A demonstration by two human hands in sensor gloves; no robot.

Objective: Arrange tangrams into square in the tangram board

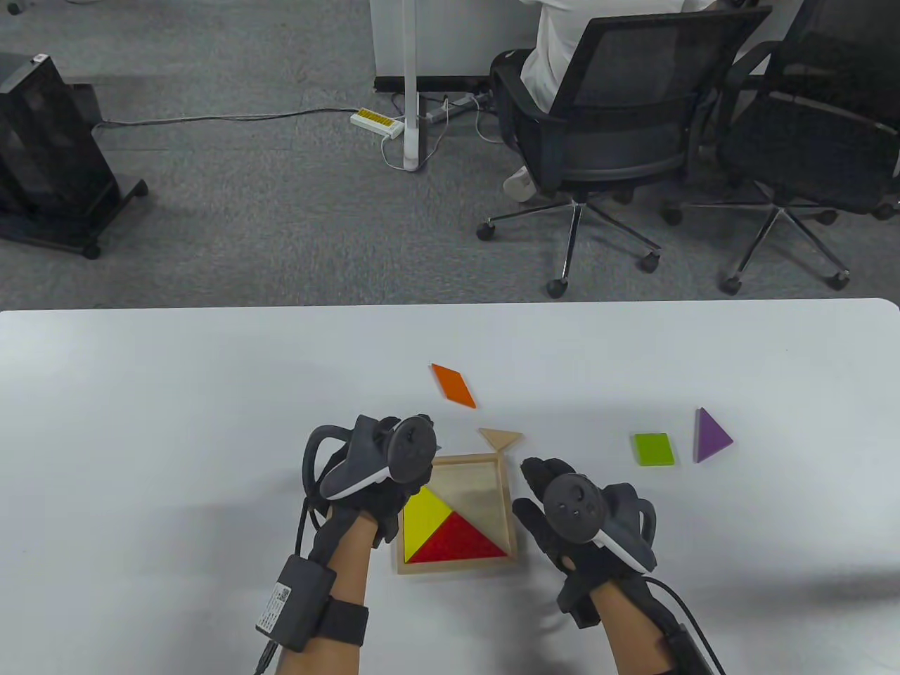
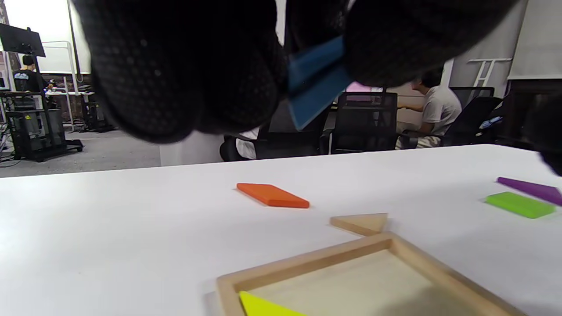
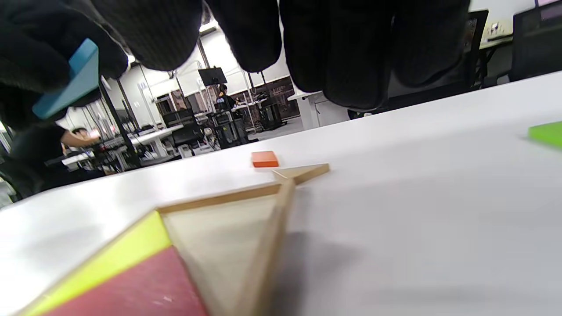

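The wooden tangram board (image 1: 511, 506) lies near the table's front edge, with a yellow triangle (image 1: 424, 519) and a red triangle (image 1: 460, 543) in its lower left half. My left hand (image 1: 394, 464) hovers over the board's upper left corner and pinches a blue piece (image 2: 314, 85), which the table view hides under the tracker. My right hand (image 1: 538, 485) hangs just right of the board, fingers relaxed, holding nothing. A plain wooden triangle (image 1: 501, 438) touches the board's far right corner. An orange parallelogram (image 1: 453, 385) lies farther back.
A green square (image 1: 654, 448) and a purple triangle (image 1: 710, 436) lie to the right of the board. Beyond the table's far edge (image 1: 450, 306) stand two office chairs (image 1: 605, 140), one with a person seated in it.
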